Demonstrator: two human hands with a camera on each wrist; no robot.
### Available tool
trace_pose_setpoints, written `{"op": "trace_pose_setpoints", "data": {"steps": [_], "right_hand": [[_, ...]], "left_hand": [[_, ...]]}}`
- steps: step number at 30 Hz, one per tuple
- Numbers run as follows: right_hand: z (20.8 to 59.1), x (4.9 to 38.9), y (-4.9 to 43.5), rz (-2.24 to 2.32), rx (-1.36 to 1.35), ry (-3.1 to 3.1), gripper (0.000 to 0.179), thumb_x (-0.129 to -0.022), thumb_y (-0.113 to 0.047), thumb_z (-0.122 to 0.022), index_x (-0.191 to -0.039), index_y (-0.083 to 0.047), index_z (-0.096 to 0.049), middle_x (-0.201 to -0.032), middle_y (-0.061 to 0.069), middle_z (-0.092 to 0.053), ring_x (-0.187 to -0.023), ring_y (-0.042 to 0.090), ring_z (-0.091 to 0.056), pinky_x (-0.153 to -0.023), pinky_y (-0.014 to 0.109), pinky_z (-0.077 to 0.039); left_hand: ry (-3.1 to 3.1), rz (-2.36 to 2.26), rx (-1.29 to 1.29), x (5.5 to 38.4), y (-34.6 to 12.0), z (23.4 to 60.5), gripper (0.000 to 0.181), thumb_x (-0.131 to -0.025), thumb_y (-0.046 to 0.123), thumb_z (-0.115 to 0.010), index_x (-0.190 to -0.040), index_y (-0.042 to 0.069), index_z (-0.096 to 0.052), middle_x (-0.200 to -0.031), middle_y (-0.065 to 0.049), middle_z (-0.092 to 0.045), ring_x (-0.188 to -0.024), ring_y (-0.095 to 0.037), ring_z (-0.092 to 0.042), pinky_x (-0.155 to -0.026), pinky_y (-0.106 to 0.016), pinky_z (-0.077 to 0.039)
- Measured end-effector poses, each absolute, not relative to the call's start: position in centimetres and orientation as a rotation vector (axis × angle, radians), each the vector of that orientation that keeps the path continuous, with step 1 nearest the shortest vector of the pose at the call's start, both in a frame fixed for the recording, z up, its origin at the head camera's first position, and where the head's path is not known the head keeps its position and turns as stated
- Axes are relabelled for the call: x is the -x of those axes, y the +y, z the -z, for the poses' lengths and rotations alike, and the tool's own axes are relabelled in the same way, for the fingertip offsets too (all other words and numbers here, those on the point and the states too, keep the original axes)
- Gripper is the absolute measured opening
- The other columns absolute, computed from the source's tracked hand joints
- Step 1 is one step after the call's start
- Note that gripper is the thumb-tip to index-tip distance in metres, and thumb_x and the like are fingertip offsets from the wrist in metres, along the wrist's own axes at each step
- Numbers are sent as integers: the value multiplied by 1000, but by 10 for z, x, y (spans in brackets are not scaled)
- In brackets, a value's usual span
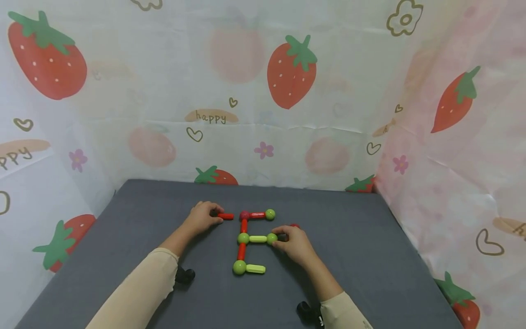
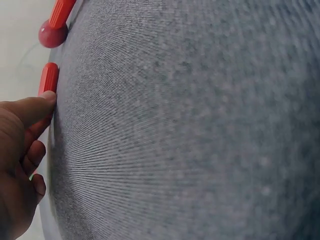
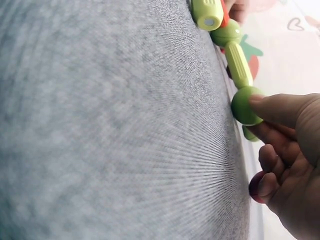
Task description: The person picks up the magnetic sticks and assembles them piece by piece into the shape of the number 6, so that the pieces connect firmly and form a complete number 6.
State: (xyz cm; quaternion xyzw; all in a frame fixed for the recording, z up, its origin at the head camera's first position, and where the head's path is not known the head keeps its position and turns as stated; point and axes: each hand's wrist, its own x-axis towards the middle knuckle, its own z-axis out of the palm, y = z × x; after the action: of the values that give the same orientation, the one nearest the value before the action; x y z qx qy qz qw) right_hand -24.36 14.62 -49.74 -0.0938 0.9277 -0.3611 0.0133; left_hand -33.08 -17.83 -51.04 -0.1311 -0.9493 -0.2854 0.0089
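Note:
My left hand (image 1: 202, 216) pinches a red magnetic rod (image 1: 228, 216) between thumb and fingertips, its free end pointing at a dark pink ball (image 1: 244, 215) with a small gap between. With thumb and fingertips, my right hand (image 1: 297, 244) grips a green ball (image 3: 245, 106) at the right end of a light green rod (image 1: 258, 239). That rod joins a green ball (image 1: 243, 238) in a column of balls and red rods. Up top, another red rod (image 1: 257, 215) links the dark pink ball to a green ball (image 1: 270, 214). Below, a bottom green ball (image 1: 239, 267) carries a light green rod (image 1: 256, 269).
A dark red ball (image 1: 295, 225) lies behind my right hand, partly hidden by it. Black wrist-worn devices show by both sleeves. The grey cloth-covered table (image 1: 349, 256) ends at a strawberry-printed curtain (image 1: 255, 128) at the back and sides.

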Motion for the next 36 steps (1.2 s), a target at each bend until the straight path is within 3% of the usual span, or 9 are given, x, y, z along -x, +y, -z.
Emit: {"op": "trace_pose_setpoints", "data": {"steps": [7,11,15,20,25,29,36], "right_hand": [[499,243,148,1116,297,2895,31,-82,-27,-78,-113,-25,-72,-71,-2,-58,-59,13,-46,-53,29,-39],[500,242,148,1132,308,2884,31,-83,-26,-77,-114,-24,-72,-69,-2,-58,-56,13,-48,-51,29,-41],[499,242,147,1158,311,2865,31,-84,-25,-77,-114,-23,-71,-68,-1,-59,-55,13,-49,-51,29,-42],[498,242,146,1163,301,2863,31,-83,-25,-78,-114,-24,-72,-67,-2,-58,-55,12,-48,-51,29,-42],[497,241,145,1158,309,2855,33,-83,-26,-77,-115,-22,-71,-68,-1,-58,-55,13,-48,-51,29,-42],[497,241,146,1133,301,2866,33,-83,-26,-77,-116,-22,-71,-70,-2,-59,-56,13,-48,-52,28,-41],[498,242,147,1131,314,2872,33,-83,-26,-77,-116,-20,-71,-75,-3,-61,-58,13,-49,-53,28,-42]], "left_hand": [[-2967,893,383,330,-177,514,24,-89,31,-71,-111,22,-72,-114,-4,-69,-106,-27,-53,-100,-53,-34],[-2931,977,357,325,-177,511,25,-89,30,-72,-112,21,-72,-111,-5,-70,-104,-27,-60,-96,-52,-41],[-2917,1071,323,316,-177,502,25,-88,32,-72,-112,22,-71,-109,-3,-70,-94,-21,-62,-81,-41,-50],[-2882,1097,408,301,-171,485,22,-88,30,-73,-109,24,-72,-101,1,-69,-78,-17,-55,-63,-31,-45],[-2859,1021,575,280,-158,474,17,-86,32,-74,-103,29,-72,-95,10,-67,-80,-16,-47,-70,-33,-37],[-2863,1002,673,265,-143,471,17,-85,33,-76,-102,31,-73,-94,14,-66,-85,-16,-48,-76,-34,-34],[-2882,1069,757,248,-117,472,17,-81,29,-79,-96,36,-73,-87,14,-62,-82,-16,-47,-72,-32,-37]]}}
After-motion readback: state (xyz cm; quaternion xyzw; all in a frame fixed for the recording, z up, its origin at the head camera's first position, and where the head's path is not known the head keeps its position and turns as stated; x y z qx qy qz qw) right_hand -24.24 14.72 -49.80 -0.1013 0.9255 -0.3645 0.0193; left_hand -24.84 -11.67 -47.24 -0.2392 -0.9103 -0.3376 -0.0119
